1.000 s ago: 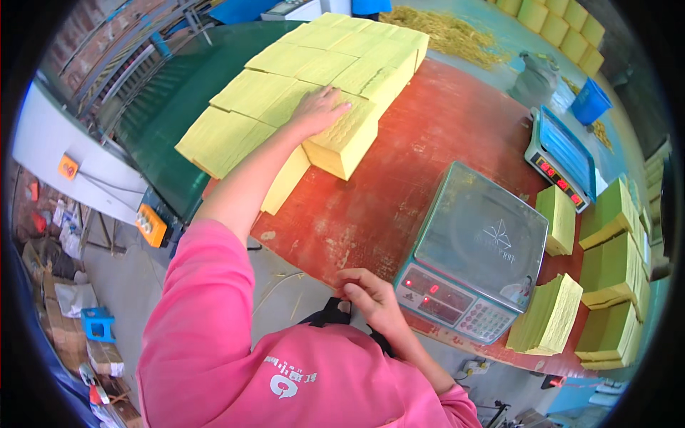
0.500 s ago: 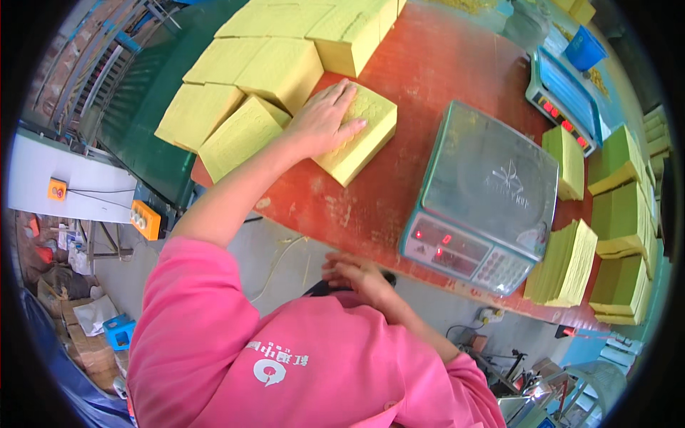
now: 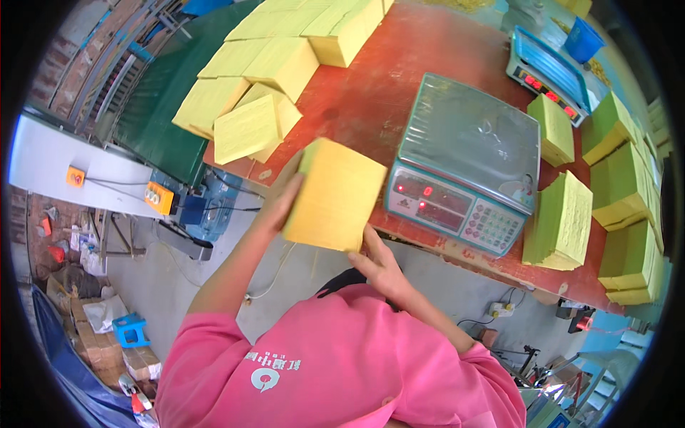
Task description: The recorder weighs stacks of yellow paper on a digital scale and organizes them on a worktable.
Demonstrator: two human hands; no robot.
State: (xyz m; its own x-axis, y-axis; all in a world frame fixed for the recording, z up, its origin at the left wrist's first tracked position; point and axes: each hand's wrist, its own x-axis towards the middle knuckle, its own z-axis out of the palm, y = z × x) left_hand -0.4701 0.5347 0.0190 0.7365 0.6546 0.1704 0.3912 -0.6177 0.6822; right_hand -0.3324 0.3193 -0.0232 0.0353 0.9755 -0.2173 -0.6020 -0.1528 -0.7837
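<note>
A thick block of yellow paper sheets (image 3: 335, 196) is held up in front of me, tilted, just off the front edge of the red table (image 3: 364, 93). My left hand (image 3: 280, 200) grips its left side, most of the fingers hidden behind the block. At the lower right corner, my right hand (image 3: 384, 269) has hold of it too, thumb and fingers on the edge. Just beyond lie a slanted paper stack (image 3: 246, 130) and several more yellow paper stacks (image 3: 282, 60). Right of the block stands a digital scale (image 3: 471, 135) with a bare pan and lit red digits.
More paper stacks (image 3: 560, 221) line the table's right side. Behind them sits a second scale (image 3: 546, 78) with a blue tray, near a blue cup (image 3: 584, 39). A green surface (image 3: 160, 121) adjoins at left. A blue stool (image 3: 130, 331) and cartons are on the floor.
The block has come off the table toward me, raised by my left hand. My right hand has moved up to its lower corner. The scene has shifted slightly with my head.
</note>
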